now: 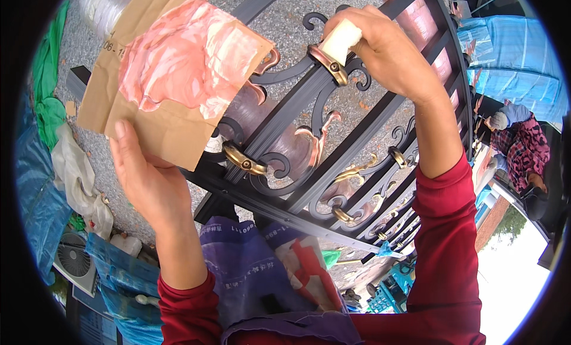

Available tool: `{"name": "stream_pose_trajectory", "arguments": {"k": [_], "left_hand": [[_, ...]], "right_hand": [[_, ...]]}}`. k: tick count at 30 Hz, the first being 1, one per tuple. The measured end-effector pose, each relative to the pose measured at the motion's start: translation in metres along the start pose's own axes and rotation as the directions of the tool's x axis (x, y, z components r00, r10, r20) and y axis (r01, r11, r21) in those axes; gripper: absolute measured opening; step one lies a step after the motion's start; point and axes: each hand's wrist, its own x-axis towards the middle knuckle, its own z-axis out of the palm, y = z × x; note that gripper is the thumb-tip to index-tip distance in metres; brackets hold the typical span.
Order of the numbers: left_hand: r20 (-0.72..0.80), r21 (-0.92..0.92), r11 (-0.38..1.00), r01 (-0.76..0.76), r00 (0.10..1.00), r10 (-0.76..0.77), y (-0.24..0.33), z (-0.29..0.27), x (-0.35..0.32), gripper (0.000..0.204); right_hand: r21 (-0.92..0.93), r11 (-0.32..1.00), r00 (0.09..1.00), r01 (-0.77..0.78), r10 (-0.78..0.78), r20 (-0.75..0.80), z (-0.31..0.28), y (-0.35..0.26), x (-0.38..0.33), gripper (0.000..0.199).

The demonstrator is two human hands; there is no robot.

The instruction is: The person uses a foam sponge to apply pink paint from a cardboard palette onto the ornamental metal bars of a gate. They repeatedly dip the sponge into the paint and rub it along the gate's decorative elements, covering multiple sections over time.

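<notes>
My left hand [156,187] grips the lower edge of a piece of brown cardboard [172,144], its thumb on top. Wet-looking pink paint [184,62] streaked with white is spread over the cardboard. Between the fingers of my right hand [392,57] is a small pale sponge [341,42]. The sponge is at a gold-coloured collar [331,65] on a black metal railing panel [285,116]; whether they touch I cannot tell. Several scrolls on the panel carry coppery-pink colour, such as the leaf-shaped one [318,140] below my right hand. Another gold collar [244,159] sits near the cardboard's lower corner.
The panel's bars extend to the right. At the far right is another person [523,146] in a checked shirt, near blue sheeting [511,68]. Blue tarpaulin [41,196], green cloth [50,89] and a fan unit [77,256] are on the left. A turquoise crate [386,294] lies lower right.
</notes>
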Motion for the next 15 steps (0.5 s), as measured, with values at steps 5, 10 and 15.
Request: {"name": "stream_pose_trajectory", "arguments": {"k": [5, 10, 15], "left_hand": [[-0.007, 0.007, 1.0, -0.001, 1.0, 0.001, -0.001, -0.002, -0.001, 0.042], [-0.01, 0.001, 1.0, -0.012, 1.0, 0.012, -0.003, 0.003, -0.004, 0.041], [-0.013, 0.014, 1.0, 0.01, 1.0, -0.01, 0.0, -0.004, -0.001, 0.041]], "right_hand": [[0.177, 0.98, 0.987, -0.09, 0.111, -0.113, -0.015, -0.002, -0.007, 0.022], [0.043, 0.999, 0.995, 0.003, 0.002, -0.103, 0.002, -0.001, 0.001, 0.021], [0.17, 0.983, 0.989, -0.072, 0.092, -0.114, -0.015, -0.003, -0.009, 0.03]]}}
